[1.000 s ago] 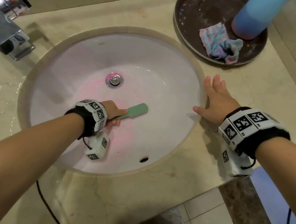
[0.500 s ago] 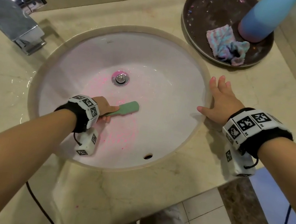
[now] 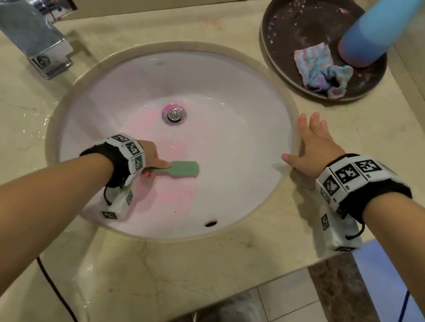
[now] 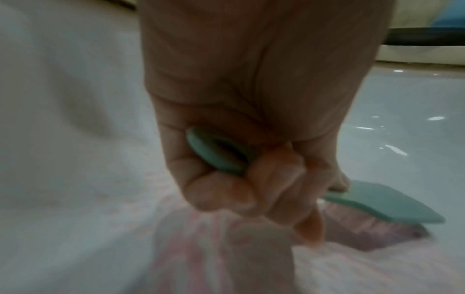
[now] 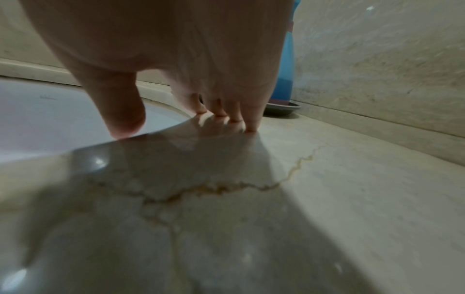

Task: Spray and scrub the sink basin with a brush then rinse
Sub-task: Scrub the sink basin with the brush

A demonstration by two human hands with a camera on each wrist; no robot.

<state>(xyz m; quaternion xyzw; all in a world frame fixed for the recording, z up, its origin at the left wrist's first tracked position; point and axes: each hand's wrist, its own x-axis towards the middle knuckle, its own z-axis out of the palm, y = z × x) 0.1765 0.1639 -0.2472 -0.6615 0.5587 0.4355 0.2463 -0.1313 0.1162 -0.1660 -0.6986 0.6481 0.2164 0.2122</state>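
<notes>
The white oval sink basin [image 3: 240, 115] is set into a beige marble counter; pink spray speckles lie from the drain [image 3: 173, 114] down to the near wall. My left hand [image 3: 154, 158] grips the handle of a green brush [image 3: 183, 169], whose head lies bristles-down on the pink-speckled basin floor. In the left wrist view my fingers [image 4: 251, 191] curl round the green handle [image 4: 216, 153] and the brush head [image 4: 392, 204] presses on the basin. My right hand [image 3: 312, 148] rests flat with spread fingers on the counter at the basin's right rim [image 5: 161, 131]. The blue spray bottle [image 3: 374, 28] stands on the dark tray.
A chrome faucet [image 3: 29, 28] reaches over the basin's left rim. A dark round tray [image 3: 288, 34] at the back right holds the bottle and a crumpled pastel cloth [image 3: 321, 69]. Water lies on the counter at left. The overflow hole [image 3: 211, 223] faces the front edge.
The brush in my left hand slid left, then back right and nearer across the basin floor. My right hand stayed planted on the rim. The head view shifted slightly.
</notes>
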